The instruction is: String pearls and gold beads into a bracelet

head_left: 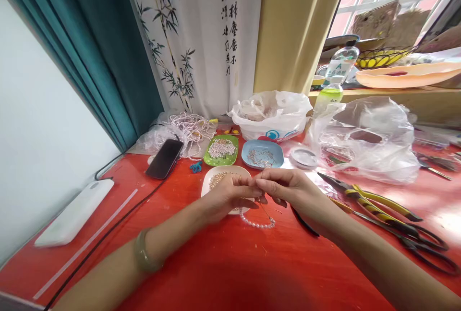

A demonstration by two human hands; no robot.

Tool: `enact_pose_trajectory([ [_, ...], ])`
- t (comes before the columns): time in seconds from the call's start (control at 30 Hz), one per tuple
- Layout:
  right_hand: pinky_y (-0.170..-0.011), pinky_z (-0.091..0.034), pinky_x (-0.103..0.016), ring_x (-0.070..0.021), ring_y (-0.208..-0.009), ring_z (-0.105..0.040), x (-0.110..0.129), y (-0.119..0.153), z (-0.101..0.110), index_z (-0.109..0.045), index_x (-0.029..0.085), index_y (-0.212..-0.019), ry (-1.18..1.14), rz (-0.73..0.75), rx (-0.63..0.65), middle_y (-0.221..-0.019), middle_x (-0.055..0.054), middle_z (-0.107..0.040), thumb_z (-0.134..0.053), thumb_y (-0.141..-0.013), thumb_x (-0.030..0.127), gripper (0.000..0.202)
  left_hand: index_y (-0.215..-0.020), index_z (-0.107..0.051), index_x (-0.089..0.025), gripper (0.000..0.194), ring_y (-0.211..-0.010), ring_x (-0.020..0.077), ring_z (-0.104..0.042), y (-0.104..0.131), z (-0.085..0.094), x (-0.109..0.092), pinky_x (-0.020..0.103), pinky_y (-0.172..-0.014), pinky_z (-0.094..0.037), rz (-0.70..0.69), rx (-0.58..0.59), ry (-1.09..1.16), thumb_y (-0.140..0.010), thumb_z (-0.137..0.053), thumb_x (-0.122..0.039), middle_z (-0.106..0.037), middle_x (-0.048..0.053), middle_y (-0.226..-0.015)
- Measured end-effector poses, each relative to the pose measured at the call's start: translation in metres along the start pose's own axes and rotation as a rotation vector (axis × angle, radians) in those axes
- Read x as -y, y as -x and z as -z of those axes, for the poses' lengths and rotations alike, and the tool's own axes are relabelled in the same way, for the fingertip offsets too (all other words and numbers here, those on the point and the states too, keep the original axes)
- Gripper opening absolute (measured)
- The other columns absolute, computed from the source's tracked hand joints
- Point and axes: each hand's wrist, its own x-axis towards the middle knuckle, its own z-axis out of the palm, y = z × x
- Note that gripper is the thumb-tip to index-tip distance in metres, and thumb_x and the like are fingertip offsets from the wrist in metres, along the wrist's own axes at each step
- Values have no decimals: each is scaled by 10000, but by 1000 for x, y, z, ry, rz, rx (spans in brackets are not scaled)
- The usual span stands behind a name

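My left hand [230, 195] and my right hand [283, 186] meet fingertip to fingertip over the red table. Both are closed, thumbs against the fingers. From beneath them hangs a beaded strand [257, 225] of white pearls, with a thin gold chain at its right end; it seems to come from my left fingers. What my right fingertips pinch is too small to make out. Partly behind my left hand is a white dish [206, 182] with gold beads [216, 179]. Further back stand a green dish [221, 160] of white beads and a blue dish [276, 153] of small metal pieces.
Yellow-black pliers [374, 200] and scissors [414, 244] lie at right. Plastic bags [374, 143] stand behind them, a white bag [272, 119] at the back. A phone [164, 159], pearl strands [190, 128], a black cable [118, 227] and a white power bank [75, 212] are at left.
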Motion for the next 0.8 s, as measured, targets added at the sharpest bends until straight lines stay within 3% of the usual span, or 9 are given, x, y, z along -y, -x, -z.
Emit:
enact_pose_trajectory([
  [0.23, -422, -225, -220, -57, -406, -320, -1, 2, -4, -481, 169, -577, -188, 1, -1, -443, 50, -434, -421, -827, 354, 317, -656, -620, -123, 111, -753, 144, -564, 2, -4, -5, 275, -719, -420, 29, 25, -124, -603, -671, -206, -622, 48, -742],
  [0.4, -437, -232, -228, -63, -414, -333, 1, 5, -9, -451, 169, -522, -164, 43, -12, -417, 47, -419, -424, -821, 332, 342, -616, -588, -121, 63, -834, 187, -571, 6, -8, -10, 330, -799, -395, 57, 78, -164, -613, -627, -171, -625, 65, -749],
  [0.67, -435, -270, -222, -61, -400, -327, 12, 13, -19, -446, 176, -527, -281, 82, -94, -433, 58, -394, -436, -808, 314, 313, -600, -585, -121, 42, -632, 119, -566, 13, -14, -17, 279, -708, -414, 50, 112, -105, -599, -617, -149, -625, 30, -649],
  [0.8, -419, -279, -216, -62, -403, -335, 15, 17, -21, -463, 179, -541, -279, 157, -135, -446, 54, -408, -442, -815, 315, 306, -587, -583, -129, 33, -669, 139, -577, 17, -18, -20, 301, -735, -414, 15, 152, -71, -599, -612, -138, -623, 25, -617],
])
